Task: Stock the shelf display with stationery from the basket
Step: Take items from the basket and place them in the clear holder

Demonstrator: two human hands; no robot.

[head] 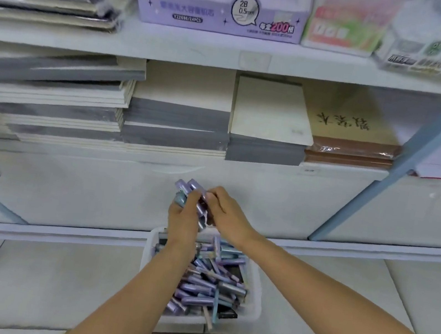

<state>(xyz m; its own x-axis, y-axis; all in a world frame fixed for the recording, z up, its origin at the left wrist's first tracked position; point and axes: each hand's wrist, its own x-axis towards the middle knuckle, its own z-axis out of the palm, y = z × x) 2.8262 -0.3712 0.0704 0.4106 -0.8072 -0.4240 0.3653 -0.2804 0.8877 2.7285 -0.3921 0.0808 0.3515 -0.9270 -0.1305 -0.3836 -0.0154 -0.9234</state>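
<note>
The left hand [183, 216] grips a bundle of purple tubes [194, 191] just above the floor-standing white basket [181, 324], heaped with more. The right hand [225, 211] pinches the bundle's top, below a purple display box [219, 12] on the shelf [176, 42].

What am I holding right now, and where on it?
A bundle of purple and blue tubes: left-hand grip wraps its middle, right-hand grip pinches near the upper end.
</note>
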